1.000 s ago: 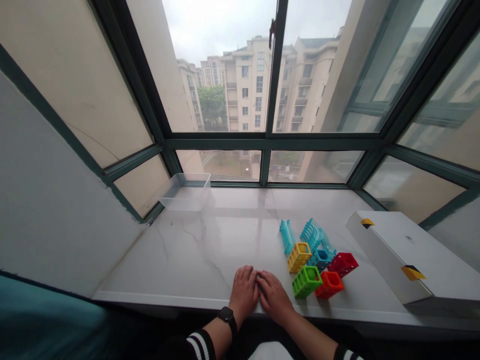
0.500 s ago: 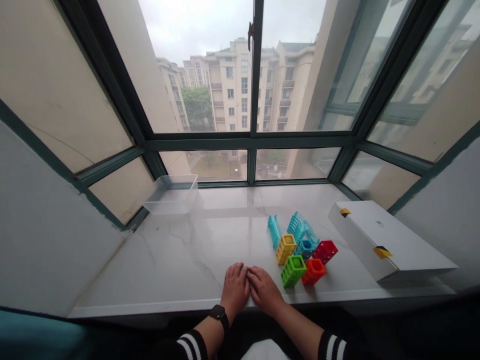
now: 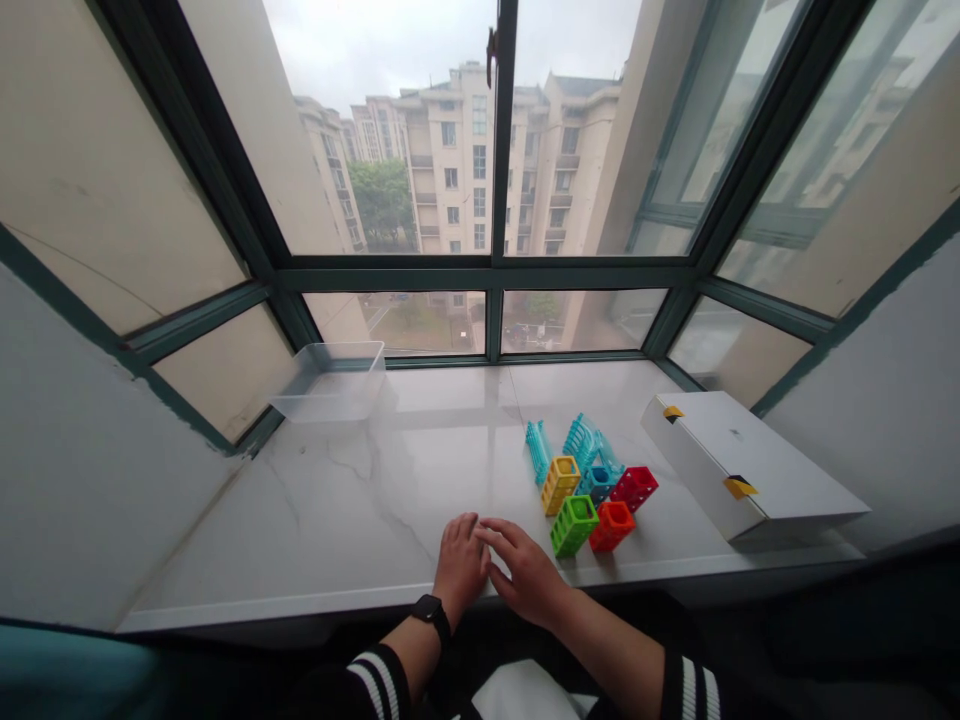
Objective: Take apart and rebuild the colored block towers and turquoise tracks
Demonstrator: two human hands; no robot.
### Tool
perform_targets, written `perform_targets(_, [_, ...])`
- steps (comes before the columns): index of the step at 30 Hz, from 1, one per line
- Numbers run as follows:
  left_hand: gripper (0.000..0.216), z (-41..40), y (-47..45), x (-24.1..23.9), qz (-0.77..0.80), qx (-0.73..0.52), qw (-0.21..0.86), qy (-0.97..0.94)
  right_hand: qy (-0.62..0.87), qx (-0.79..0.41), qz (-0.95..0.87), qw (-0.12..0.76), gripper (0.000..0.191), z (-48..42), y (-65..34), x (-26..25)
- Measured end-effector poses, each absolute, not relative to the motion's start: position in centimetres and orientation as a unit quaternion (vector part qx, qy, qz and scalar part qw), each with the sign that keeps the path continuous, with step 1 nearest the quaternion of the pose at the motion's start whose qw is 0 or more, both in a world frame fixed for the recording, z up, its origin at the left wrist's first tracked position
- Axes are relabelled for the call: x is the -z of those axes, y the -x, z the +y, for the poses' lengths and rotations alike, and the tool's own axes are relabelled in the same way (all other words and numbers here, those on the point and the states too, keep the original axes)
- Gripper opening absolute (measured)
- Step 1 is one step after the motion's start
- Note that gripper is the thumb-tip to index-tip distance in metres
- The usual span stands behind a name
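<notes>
My left hand (image 3: pixel 459 558) lies flat on the marble window ledge (image 3: pixel 390 490) near its front edge, fingers stretched out, holding nothing. My right hand (image 3: pixel 525 572) is beside it, slightly lifted with fingers spread, empty. Just right of my right hand is a cluster of plastic lattice blocks: a green one (image 3: pixel 573 524), an orange one (image 3: pixel 611 525), a yellow one (image 3: pixel 560 484), a red one (image 3: pixel 634 487), a small blue one (image 3: pixel 598 482) and teal curved pieces (image 3: pixel 583 440) behind. A black watch (image 3: pixel 429 609) is on my left wrist.
A clear plastic bin (image 3: pixel 330 381) sits at the ledge's back left by the window. A long white box (image 3: pixel 742 465) with yellow tape tabs lies at the right. Window frames (image 3: pixel 491 275) and glass close the back and sides.
The view has shifted so everything sits further left and lower. My right hand has lifted a little and spread its fingers; my left hand stays flat.
</notes>
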State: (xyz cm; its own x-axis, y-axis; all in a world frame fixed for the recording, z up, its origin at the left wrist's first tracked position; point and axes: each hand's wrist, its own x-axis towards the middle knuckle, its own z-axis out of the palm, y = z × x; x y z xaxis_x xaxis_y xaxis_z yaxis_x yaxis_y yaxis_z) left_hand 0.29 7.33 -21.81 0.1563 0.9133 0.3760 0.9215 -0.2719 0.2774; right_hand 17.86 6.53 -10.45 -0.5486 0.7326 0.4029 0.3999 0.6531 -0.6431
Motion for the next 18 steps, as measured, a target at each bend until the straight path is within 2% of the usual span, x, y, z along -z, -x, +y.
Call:
perform_targets(4, [0.045,7.3,-0.3,21.1,-0.596,0.250,-0.002,0.763,0.290,-0.170,-0.860,0.384,0.044,7.0,-20.8,3.0])
perform_targets(8, [0.041,7.3,-0.2,20.6,-0.595,0.257,-0.002,0.762,0.366,-0.109,-0.829,0.410,0.020,8.8,-26.1,-1.4])
perform_targets(15, [0.041,7.3,-0.3,20.6,-0.595,0.255,-0.007,0.762,0.463,-0.100,-0.846,0.245,0.017,10.2,-32.9,-1.4])
perform_targets(18, [0.041,7.3,-0.3,20.4,-0.592,0.256,-0.005,0.764,0.450,-0.081,-0.865,0.206,0.034,10.5,-33.3,0.4])
